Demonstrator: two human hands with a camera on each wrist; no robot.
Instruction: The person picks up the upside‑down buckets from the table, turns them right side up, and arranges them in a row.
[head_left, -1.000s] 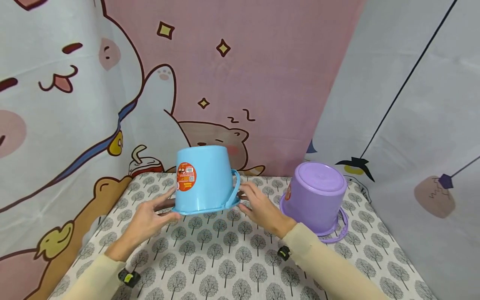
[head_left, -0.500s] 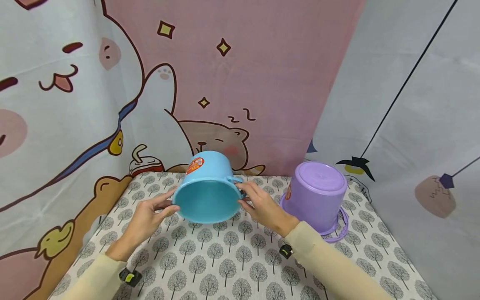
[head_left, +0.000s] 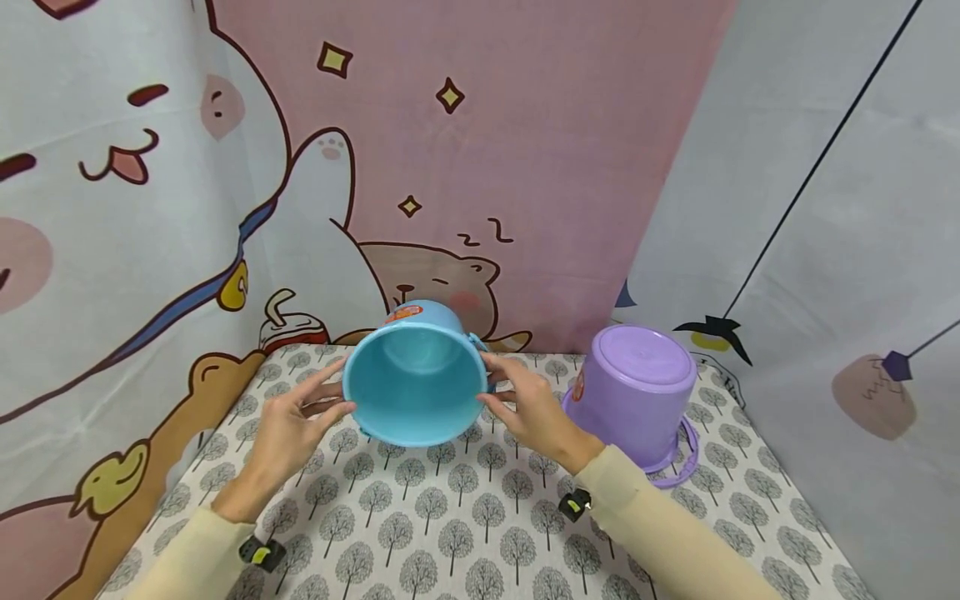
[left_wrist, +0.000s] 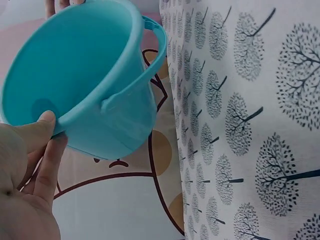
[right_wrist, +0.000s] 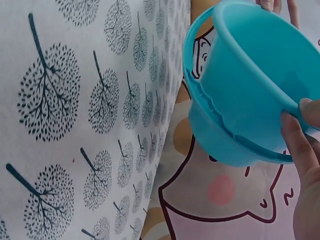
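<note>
A tree-patterned tablecloth [head_left: 433, 546] lies before a cartoon-printed cloth backdrop [head_left: 555, 167] in pink and pale grey.

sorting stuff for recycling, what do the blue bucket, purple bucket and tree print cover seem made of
Blue bucket: likely moulded plastic, smooth with a mild sheen, judging by its even colour and rounded rim.
Purple bucket: seemingly plastic too, satin-smooth, with soft highlights on its upturned base.
Tree-print cover: probably printed cloth, matte, showing no glare; a coated sheet can't be ruled out.
</note>
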